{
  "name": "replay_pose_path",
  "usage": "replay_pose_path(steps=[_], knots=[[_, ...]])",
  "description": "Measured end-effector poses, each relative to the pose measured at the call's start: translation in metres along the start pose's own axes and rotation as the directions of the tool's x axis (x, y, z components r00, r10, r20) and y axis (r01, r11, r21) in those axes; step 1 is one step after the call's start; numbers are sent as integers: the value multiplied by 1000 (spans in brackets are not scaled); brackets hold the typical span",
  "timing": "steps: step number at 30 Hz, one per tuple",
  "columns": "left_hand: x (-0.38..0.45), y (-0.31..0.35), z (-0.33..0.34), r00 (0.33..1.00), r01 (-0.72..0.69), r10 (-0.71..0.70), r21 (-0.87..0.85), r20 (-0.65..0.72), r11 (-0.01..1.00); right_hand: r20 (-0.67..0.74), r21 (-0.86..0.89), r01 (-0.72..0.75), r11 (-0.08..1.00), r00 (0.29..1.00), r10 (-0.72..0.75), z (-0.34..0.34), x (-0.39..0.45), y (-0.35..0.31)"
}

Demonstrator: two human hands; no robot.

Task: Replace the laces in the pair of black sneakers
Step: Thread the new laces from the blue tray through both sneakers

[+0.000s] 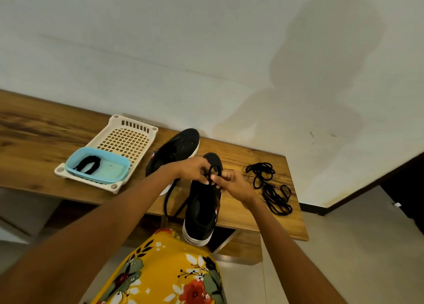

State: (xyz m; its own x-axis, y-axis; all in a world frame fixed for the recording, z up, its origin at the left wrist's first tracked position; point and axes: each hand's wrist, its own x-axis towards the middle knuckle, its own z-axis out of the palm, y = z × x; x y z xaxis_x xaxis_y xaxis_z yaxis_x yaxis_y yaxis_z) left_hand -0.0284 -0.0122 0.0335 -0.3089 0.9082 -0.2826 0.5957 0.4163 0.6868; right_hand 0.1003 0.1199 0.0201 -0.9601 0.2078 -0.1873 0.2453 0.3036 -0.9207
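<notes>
Two black sneakers with white soles stand on the wooden table (pixel 36 143). The near sneaker (pixel 202 214) points away from me, its heel over the table's front edge. The far sneaker (pixel 176 147) lies behind my left forearm. My left hand (pixel 195 169) and my right hand (pixel 231 184) meet above the near sneaker's lacing area, and both pinch a black lace (pixel 214 169) that forms a small loop between them. A long loop of that lace (pixel 171 202) hangs down past the table edge.
A loose pile of black laces (pixel 270 186) lies on the table right of the sneakers. At the left a white slotted tray (pixel 137 129) carries a light blue tub (pixel 114 166) with a bundled black lace (pixel 88 164) inside. A white wall stands behind the table.
</notes>
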Motion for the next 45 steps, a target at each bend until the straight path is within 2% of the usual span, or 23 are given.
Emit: replay_pose_path(steps=[2, 4, 9, 11, 13, 16, 20, 23, 25, 29, 32, 34, 37, 38, 39, 40, 42, 43, 45], knots=[[-2, -1, 2, 999, 43, -39, -129, 34, 991, 11, -17, -2, 1000, 1000, 2, -4, 1, 2], [-3, -4, 2, 995, 90, -80, -185, 61, 979, 38, -38, -4, 999, 999, 5, -5, 2, 2], [-1, -2, 4, 994, 77, -66, -126, 90, 989, 183, -90, -19, 996, 982, 36, -12, 6, -7], [-1, -2, 6, 993, 81, -70, -116, 92, 990, 221, -206, 15, 978, 975, 32, -17, 10, -9], [0, -5, 9, 995, 74, -64, -139, 77, 987, 173, -368, 65, 928, 985, 0, -18, 15, -8], [5, -12, 16, 994, 109, -111, -251, 8, 962, -10, -534, 63, 843, 997, -82, -9, 15, -3], [8, -9, 29, 980, 156, -195, -434, -48, 887, -193, -655, 47, 754, 954, -227, 17, 5, 11], [8, -7, 37, 957, 194, -275, -492, -97, 848, -334, -598, -35, 801, 919, -209, 36, -2, 21], [11, -9, 39, 949, 199, -288, -467, -126, 862, -412, -515, -55, 856, 891, -191, 42, -4, 22], [9, -6, 35, 950, 185, -276, -448, -146, 874, -416, -469, -3, 883, 883, -218, 45, -3, 18], [5, -8, 28, 984, 63, -157, -656, -85, 752, -429, -457, 47, 888, 863, -266, 41, 0, 18], [3, -13, 24, 993, 5, -80, -671, -81, 741, -432, -479, 80, 874, 845, -314, 38, 1, 21], [4, -16, 15, 989, -32, -39, -461, -144, 887, -421, -468, 108, 877, 845, -329, 35, 3, 27], [6, -16, 11, 987, -48, -5, -329, -158, 943, -411, -468, 120, 876, 847, -336, 36, 3, 29], [10, -15, 7, 988, -62, 41, -140, -148, 988, -404, -470, 132, 873, 847, -345, 36, 3, 29], [12, -10, 2, 988, -82, 93, 93, -122, 992, -401, -468, 139, 873, 847, -350, 37, 4, 29], [13, 2, -4, 983, -107, 170, 517, -75, 849, -410, -459, 141, 877, 842, -350, 37, 5, 28], [13, 7, -6, 977, -99, 198, 644, -84, 759, -424, -452, 137, 881, 837, -347, 38, 5, 27], [12, 9, -12, 953, 27, 215, 766, -213, 642, -445, -439, 139, 888, 825, -349, 38, 5, 26]])
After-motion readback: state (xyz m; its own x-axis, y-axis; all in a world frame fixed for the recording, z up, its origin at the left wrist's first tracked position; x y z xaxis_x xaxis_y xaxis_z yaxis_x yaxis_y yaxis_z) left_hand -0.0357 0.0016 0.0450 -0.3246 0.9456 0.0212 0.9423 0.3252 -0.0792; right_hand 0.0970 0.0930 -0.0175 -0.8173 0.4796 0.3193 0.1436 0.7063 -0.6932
